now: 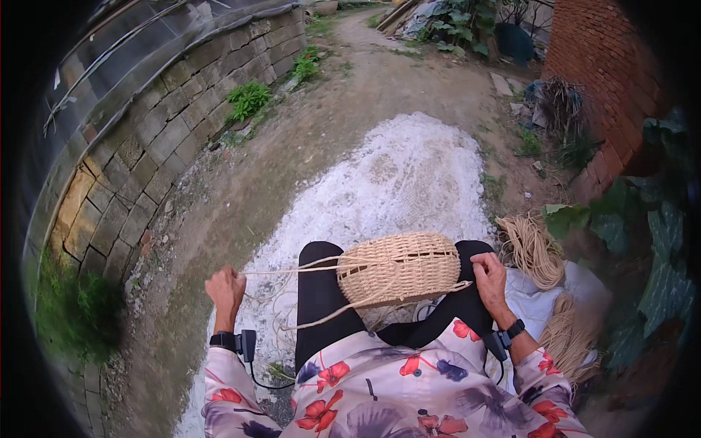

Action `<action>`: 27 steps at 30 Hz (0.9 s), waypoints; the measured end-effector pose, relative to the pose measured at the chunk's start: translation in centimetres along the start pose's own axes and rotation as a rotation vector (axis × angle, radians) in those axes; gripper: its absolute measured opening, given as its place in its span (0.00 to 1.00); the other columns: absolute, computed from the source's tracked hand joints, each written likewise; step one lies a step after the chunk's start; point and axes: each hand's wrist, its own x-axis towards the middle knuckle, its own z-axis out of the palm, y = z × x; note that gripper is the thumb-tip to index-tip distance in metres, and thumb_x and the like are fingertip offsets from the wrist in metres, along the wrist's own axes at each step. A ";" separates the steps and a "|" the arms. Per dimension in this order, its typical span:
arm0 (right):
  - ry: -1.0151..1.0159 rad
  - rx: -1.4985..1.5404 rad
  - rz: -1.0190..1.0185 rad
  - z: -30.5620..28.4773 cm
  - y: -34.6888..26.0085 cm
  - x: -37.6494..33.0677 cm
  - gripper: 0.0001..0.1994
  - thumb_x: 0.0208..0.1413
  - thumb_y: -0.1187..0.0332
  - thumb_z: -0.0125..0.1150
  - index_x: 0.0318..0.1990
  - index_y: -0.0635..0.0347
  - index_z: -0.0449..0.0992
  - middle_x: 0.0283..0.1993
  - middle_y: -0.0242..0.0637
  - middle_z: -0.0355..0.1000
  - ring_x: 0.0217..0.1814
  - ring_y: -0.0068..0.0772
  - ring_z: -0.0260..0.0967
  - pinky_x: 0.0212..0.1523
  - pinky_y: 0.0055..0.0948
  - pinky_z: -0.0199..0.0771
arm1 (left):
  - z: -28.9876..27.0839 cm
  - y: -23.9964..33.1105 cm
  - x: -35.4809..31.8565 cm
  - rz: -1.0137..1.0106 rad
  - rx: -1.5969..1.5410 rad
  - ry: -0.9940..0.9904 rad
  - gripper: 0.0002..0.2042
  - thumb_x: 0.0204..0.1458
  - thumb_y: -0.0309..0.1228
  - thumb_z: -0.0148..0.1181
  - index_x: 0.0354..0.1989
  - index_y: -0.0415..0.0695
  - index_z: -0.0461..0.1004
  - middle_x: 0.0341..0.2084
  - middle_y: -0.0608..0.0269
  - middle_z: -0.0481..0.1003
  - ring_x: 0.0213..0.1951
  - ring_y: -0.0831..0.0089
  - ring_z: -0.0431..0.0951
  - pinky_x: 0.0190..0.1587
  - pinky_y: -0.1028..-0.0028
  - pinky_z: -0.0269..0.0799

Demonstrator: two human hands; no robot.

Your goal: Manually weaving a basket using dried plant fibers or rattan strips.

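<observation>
A woven straw basket (401,281), pale tan with dark slits across it, rests on its side over my thighs. My left hand (226,286) is out to the left, fingers pinched on a straw cord (288,271) that runs taut to the basket. Another loose length of cord trails from the basket's lower left side across my left leg. My right hand (491,281) is by my right knee, just right of the basket, with its fingers curled. A short pale end sticks out of the basket near it; whether these fingers hold anything is hidden.
Coiled straw cord (537,248) and a second bundle (566,339) lie on white sheeting (529,296) at my right. White material (416,168) covers the ground ahead. A block wall (157,139) runs along the left; a brick wall (606,73) and leafy plants (664,248) stand right.
</observation>
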 end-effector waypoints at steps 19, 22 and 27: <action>0.015 -0.014 0.003 0.7 -0.1 0.2 0.04 0.52 0.77 0.57 0.34 0.61 0.78 0.28 0.35 0.66 0.26 0.27 0.68 0.30 0.28 0.68 | -4.2 20.3 -4.9 0.878 -0.546 0.108 0.03 0.41 0.26 0.65 0.26 0.47 0.78 0.20 0.64 0.74 0.29 0.67 0.73 0.35 0.65 0.61; 0.010 -0.017 0.020 0.4 -0.4 0.1 0.04 0.53 0.77 0.57 0.34 0.61 0.77 0.27 0.35 0.66 0.26 0.27 0.68 0.30 0.27 0.68 | -0.4 13.5 -3.3 0.479 -0.548 0.089 0.02 0.42 0.26 0.61 0.21 0.44 0.75 0.17 0.56 0.74 0.25 0.56 0.75 0.32 0.59 0.67; 0.015 0.043 0.016 0.1 -0.1 -0.2 0.05 0.53 0.78 0.56 0.35 0.62 0.78 0.27 0.33 0.67 0.27 0.25 0.66 0.31 0.26 0.67 | 1.6 -14.3 -3.4 -0.241 0.195 0.048 0.07 0.48 0.34 0.58 0.27 0.44 0.77 0.25 0.47 0.78 0.30 0.46 0.80 0.32 0.52 0.75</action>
